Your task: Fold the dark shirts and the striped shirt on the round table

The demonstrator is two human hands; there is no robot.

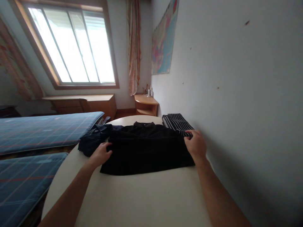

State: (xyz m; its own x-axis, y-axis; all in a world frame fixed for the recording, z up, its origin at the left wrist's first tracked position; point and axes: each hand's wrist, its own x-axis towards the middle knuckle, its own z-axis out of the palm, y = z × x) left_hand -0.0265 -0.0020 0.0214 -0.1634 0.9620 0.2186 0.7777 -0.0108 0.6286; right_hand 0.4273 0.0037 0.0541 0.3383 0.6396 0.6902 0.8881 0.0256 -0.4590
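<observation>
A black collared shirt point(149, 154) lies across the round table point(142, 198), its collar pointing away from me and its hem side nearest. At its left edge, my left hand point(101, 154) is closed with thumb and forefinger on the cloth. My right hand point(196, 143) pinches the right edge of the same shirt, close to the wall. A crumpled dark navy garment point(91, 140) lies beside the shirt on the left, just beyond my left hand. Behind my right fingers sits a folded black-and-white striped garment point(176, 121), partly overlapped by the shirt.
The white wall point(248, 110) runs close along the table's right side. To the left are mattresses with blue plaid covers point(47, 129). A wooden corner shelf point(146, 100) and a low wooden cabinet point(101, 101) stand beyond, below the window point(75, 47).
</observation>
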